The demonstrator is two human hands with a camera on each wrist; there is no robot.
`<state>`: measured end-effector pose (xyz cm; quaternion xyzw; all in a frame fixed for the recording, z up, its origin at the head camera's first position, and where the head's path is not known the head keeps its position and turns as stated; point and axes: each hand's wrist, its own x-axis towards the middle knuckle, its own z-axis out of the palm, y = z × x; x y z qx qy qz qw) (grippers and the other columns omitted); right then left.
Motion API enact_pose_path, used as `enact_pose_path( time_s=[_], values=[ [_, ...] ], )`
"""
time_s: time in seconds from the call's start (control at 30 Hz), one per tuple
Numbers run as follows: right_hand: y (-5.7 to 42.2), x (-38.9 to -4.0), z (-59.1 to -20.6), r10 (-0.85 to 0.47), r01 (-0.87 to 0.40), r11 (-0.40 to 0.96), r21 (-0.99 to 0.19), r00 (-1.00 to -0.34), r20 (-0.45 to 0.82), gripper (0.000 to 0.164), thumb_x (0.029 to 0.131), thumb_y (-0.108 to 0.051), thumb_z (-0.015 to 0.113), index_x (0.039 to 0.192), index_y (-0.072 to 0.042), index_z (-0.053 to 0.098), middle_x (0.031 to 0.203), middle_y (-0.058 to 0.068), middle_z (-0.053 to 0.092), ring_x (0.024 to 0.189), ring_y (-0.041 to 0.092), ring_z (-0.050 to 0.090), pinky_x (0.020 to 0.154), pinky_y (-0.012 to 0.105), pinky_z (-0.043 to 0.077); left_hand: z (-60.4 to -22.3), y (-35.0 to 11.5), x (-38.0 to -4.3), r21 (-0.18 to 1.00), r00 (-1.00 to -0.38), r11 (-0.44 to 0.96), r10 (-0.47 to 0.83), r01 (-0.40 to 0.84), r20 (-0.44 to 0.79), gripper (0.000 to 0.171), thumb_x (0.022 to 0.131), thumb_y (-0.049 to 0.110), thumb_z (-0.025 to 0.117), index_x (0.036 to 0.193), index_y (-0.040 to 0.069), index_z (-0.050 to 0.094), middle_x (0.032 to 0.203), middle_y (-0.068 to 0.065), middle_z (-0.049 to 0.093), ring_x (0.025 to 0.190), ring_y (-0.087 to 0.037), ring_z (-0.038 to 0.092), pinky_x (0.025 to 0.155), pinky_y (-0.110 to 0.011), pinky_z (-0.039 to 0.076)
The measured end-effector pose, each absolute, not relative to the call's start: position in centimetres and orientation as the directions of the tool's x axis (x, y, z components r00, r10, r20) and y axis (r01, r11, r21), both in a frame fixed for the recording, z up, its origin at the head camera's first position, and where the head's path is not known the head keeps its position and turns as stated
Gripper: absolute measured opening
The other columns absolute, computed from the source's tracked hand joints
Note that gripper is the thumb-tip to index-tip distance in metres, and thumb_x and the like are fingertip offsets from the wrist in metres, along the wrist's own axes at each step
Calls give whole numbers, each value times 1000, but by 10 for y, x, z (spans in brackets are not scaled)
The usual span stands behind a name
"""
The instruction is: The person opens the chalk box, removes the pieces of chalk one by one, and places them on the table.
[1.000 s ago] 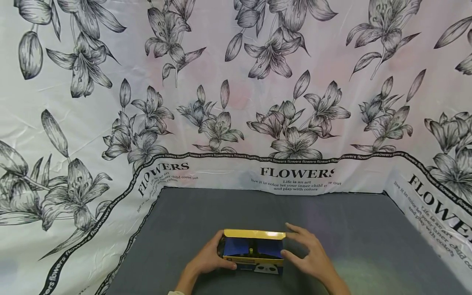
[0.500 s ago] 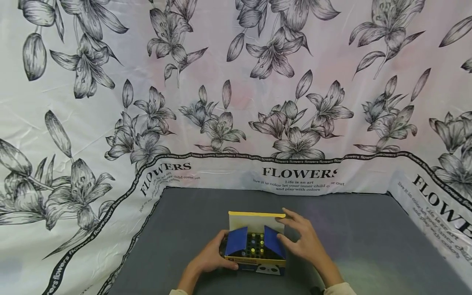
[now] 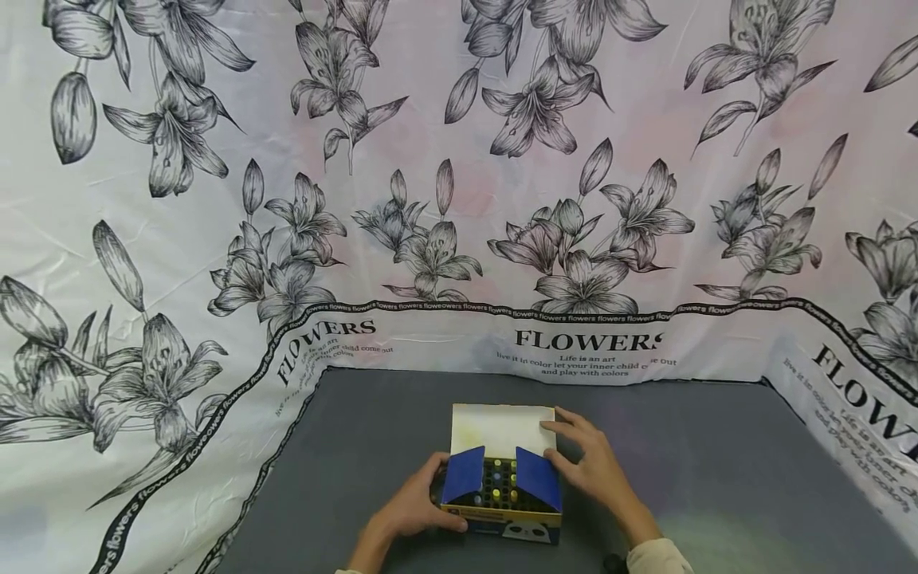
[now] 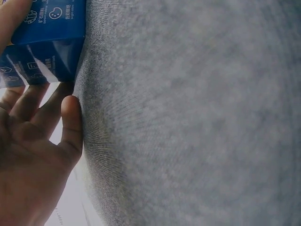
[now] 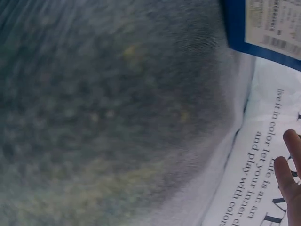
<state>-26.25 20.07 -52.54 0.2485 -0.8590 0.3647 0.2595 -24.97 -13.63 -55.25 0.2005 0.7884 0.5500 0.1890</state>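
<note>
A blue and yellow cardboard box [image 3: 505, 516] with a panda face on its front stands on the grey surface. Its lid [image 3: 495, 426] is tipped back, showing the white inside, and two blue flaps [image 3: 464, 472] slant up at the sides. Between them show small yellow and blue tops [image 3: 497, 494] in dark rows of holes. My left hand [image 3: 416, 502] grips the left end, thumb along the front; in the left wrist view its fingers reach under a blue side. My right hand [image 3: 591, 458] touches the lid's right edge with extended fingers, thumb near the right flap.
Grey cloth [image 3: 387, 406] covers the work surface. White flower-printed sheeting [image 3: 423, 343] rises behind it and along both sides. A small dark object [image 3: 614, 564] lies by the right sleeve at the front edge.
The lid has swung up and back under my right hand, and the blue flaps have risen apart, uncovering the rows inside. My left hand keeps its grip on the box.
</note>
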Motion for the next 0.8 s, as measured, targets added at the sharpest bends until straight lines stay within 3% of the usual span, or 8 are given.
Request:
enact_pose_path(
  time_s=[0.13, 0.43, 0.53, 0.67, 0.73, 0.8],
  values=[
    [202, -265, -533, -217, -575, 575, -582, -793, 569, 45, 84, -10, 81, 128, -11, 71, 137, 22, 62, 121, 46, 62, 91, 65, 51, -552, -136, -249, 942, -853, 317, 517, 110, -74, 86, 77, 23, 89, 148, 18, 40, 141, -9, 53, 130, -29, 54, 100, -45, 48],
    [206, -268, -544, -160, -384, 486, -785, -922, 353, 38, 92, -24, 75, 129, -18, 71, 136, 12, 66, 131, 43, 56, 105, 66, 42, -552, -135, -246, 944, -857, 313, 509, 103, -75, 87, 77, 21, 90, 148, 19, 40, 144, -10, 53, 133, -31, 53, 99, -44, 50],
    [207, -268, -545, -174, -323, 449, -833, -946, 273, 36, 95, -26, 71, 129, -18, 70, 134, 10, 67, 128, 40, 58, 104, 57, 46, -552, -135, -246, 945, -859, 312, 507, 101, -76, 86, 77, 21, 90, 147, 20, 40, 144, -10, 52, 133, -31, 53, 99, -44, 50],
    [206, -268, -547, -205, -257, 395, -882, -961, 187, 34, 99, -25, 65, 131, -14, 68, 137, 13, 65, 126, 35, 60, 99, 37, 52, -551, -135, -247, 940, -863, 324, 501, 108, -73, 86, 76, 23, 90, 146, 21, 40, 143, -9, 53, 132, -30, 53, 99, -45, 49],
    [205, -268, -547, -209, -225, 378, -898, -966, 153, 34, 100, -24, 63, 132, -12, 67, 139, 14, 64, 128, 35, 59, 97, 32, 51, -550, -135, -247, 933, -865, 341, 497, 119, -72, 86, 76, 24, 90, 146, 21, 41, 142, -8, 54, 131, -29, 53, 99, -46, 47],
    [205, -268, -547, -210, -194, 367, -910, -970, 122, 34, 101, -24, 61, 132, -11, 67, 141, 16, 62, 131, 37, 57, 99, 35, 50, -550, -135, -247, 930, -865, 348, 496, 121, -73, 85, 76, 24, 90, 145, 21, 41, 141, -7, 54, 131, -29, 53, 100, -47, 47]
  ],
)
